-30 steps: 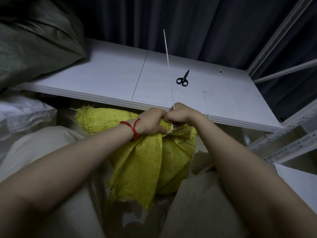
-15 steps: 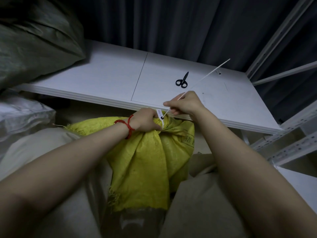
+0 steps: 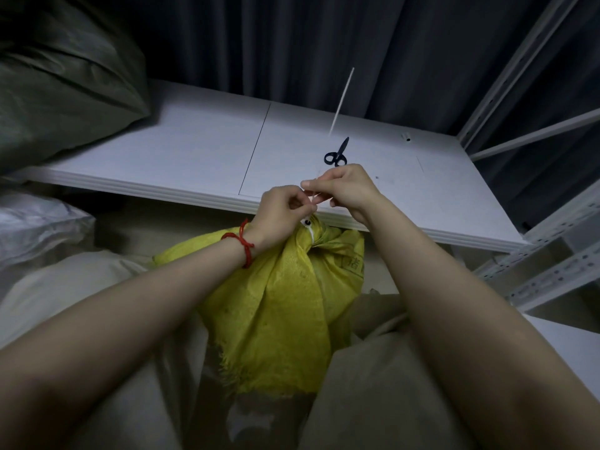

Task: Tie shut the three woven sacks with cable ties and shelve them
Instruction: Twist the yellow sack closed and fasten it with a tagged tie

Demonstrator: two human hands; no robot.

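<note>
One yellow sack [image 3: 282, 306], neck cinched w/ tie [image 3: 311, 236]

Storeroom, white slotted-steel shelving [image 3: 552, 277] (perforated uprights), stacked sacks [image 3: 58, 79]

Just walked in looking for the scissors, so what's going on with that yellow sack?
A person is tying the yellow sack shut with a white cable tie. The tie circles the gathered neck. The left hand pinches it just above its head, and the right hand pinches the long tail, which points upward. The scissors lie on the white shelf.
</note>
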